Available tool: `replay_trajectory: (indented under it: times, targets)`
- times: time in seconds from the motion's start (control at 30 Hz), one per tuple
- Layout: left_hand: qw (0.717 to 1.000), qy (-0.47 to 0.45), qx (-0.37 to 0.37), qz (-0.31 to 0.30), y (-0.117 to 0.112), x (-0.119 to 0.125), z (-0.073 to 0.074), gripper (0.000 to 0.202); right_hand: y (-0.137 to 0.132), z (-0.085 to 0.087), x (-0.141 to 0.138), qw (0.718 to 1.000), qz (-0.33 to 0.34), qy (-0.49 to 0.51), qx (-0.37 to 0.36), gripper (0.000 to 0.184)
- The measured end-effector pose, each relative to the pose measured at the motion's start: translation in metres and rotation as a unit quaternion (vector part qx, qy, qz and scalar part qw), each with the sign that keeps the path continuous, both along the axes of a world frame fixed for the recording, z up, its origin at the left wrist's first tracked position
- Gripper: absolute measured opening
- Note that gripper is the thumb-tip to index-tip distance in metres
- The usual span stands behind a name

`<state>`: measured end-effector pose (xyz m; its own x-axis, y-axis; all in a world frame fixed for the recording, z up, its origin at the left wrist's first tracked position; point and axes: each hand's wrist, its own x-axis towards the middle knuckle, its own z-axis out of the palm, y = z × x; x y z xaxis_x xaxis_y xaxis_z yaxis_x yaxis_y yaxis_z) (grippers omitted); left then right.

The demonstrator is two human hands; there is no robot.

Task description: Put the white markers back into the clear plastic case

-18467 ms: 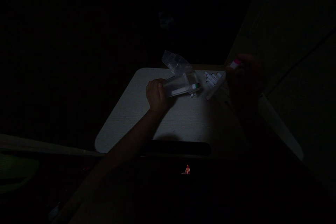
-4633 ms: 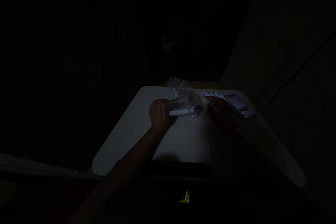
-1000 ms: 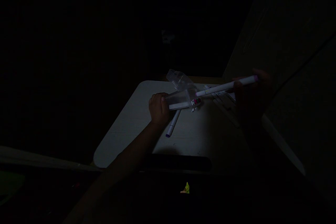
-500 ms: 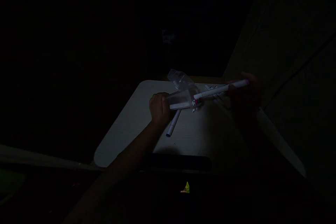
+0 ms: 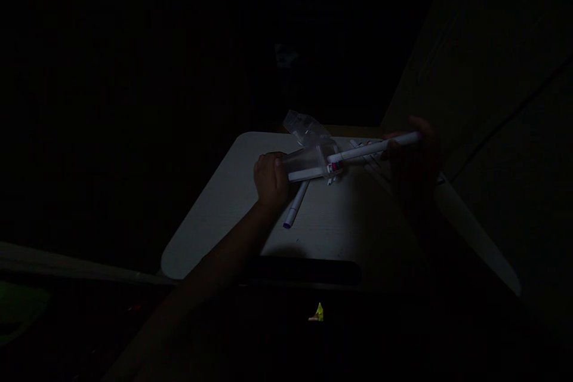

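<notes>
The white marker [image 5: 371,148] is slanting leftward from the right hand [image 5: 412,161], which is pinching its rear; its tip is reaching the mouth of the clear box [image 5: 304,161], which the left hand [image 5: 271,179] is gripping; a crooked push could be snagging on packed markers [image 5: 335,167]; beside the left hand, a loose marker [image 5: 295,206] could be rolling if bumped.

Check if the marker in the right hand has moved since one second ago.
Yes. Against the fixed tabletop, the marker in the right hand has shifted left, toward the clear box.
</notes>
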<state>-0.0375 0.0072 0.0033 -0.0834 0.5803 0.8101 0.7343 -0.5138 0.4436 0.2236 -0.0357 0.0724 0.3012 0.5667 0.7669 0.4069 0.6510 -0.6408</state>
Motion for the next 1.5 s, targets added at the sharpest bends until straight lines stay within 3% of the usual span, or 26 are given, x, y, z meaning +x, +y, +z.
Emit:
replay_trajectory:
  times: [0.4,0.67,1.03,1.5]
  targets:
    - [1.0,0.009,0.017,0.003,0.002,0.0,-0.003,0.061,0.018,-0.012,0.015,0.996,0.011,-0.077,0.042,0.052]
    - [0.999,-0.002,0.036,0.006,0.003,0.0,-0.002,0.067,0.009,-0.012,0.001,0.998,-0.003,-0.061,0.029,0.05]
    - [0.999,-0.003,0.038,-0.006,0.002,0.0,-0.001,0.067,0.015,-0.019,0.004,0.993,-0.013,-0.107,0.053,0.047]
    - [1.0,0.003,0.024,0.0,0.004,0.0,-0.003,0.066,0.022,-0.026,0.009,0.992,0.038,-0.114,0.045,0.045]
